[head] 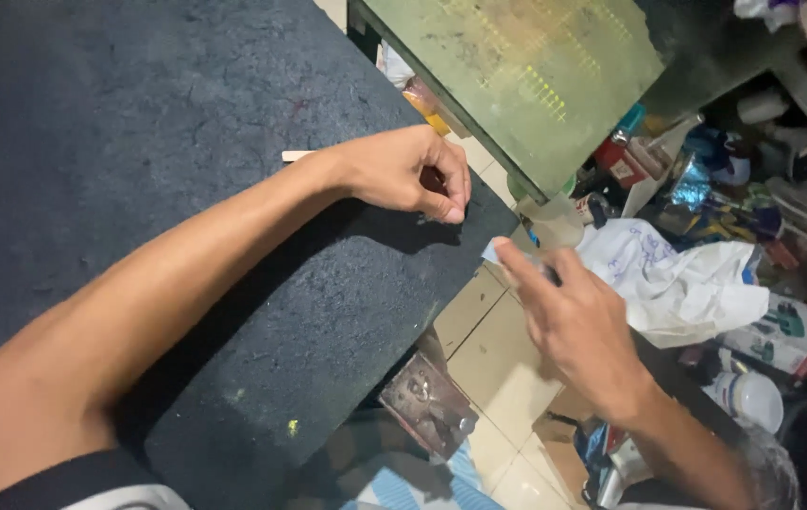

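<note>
My left hand [403, 175] rests on a large black board [186, 189] near its right corner. Its fingers are curled in, and thumb and forefinger are pinched together against the surface. The end of a thin wooden stick [296, 156] lies on the board just behind that wrist. My right hand [578, 326] hovers off the board's edge over a tiled floor [484, 349]. Its fingers stretch towards the board's corner. The hand is blurred, and a small dark shape shows by its fingers; whether it holds that is unclear.
A worn green panel [526, 66] leans at the top right. To the right lie a crumpled white plastic bag [678, 279] and a heap of small boxes, bottles and packets [753, 179]. A rusty metal plate [429, 404] sits below the board's edge.
</note>
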